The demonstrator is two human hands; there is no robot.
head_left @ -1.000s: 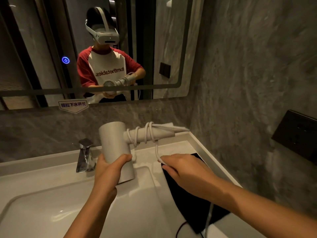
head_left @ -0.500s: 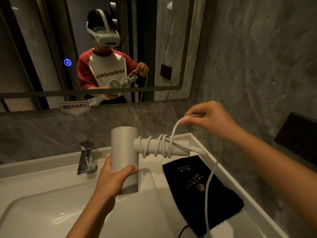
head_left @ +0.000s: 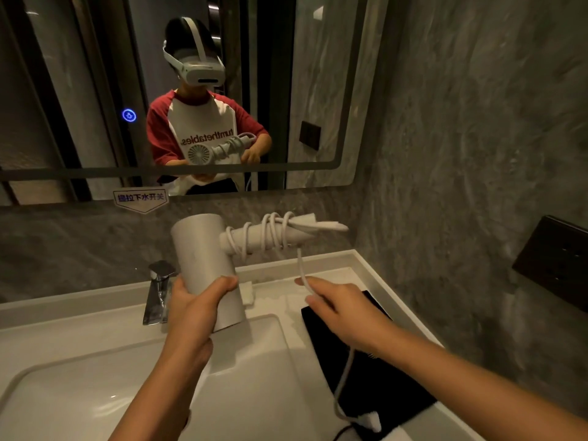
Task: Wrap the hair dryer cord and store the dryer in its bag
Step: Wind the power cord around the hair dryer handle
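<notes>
My left hand (head_left: 194, 308) grips the barrel of the white hair dryer (head_left: 203, 259), held over the sink with its handle pointing right. Several turns of the white cord (head_left: 270, 232) wind around that handle. My right hand (head_left: 342, 308) pinches the cord just below the handle; from there the cord hangs slack down to the plug (head_left: 370, 420). The black storage bag (head_left: 381, 386) lies flat on the counter under my right hand, with the plug resting on its near end.
A chrome faucet (head_left: 158, 292) stands behind the white sink basin (head_left: 95, 393). The mirror (head_left: 197, 90) above reflects a person with a headset. A dark wall socket (head_left: 556, 262) sits on the grey marble wall at right. A small white soap (head_left: 247, 292) lies near the faucet.
My right hand has swung from above the handle down below it, carrying the cord around for another turn. The dryer has stayed in my left hand.
</notes>
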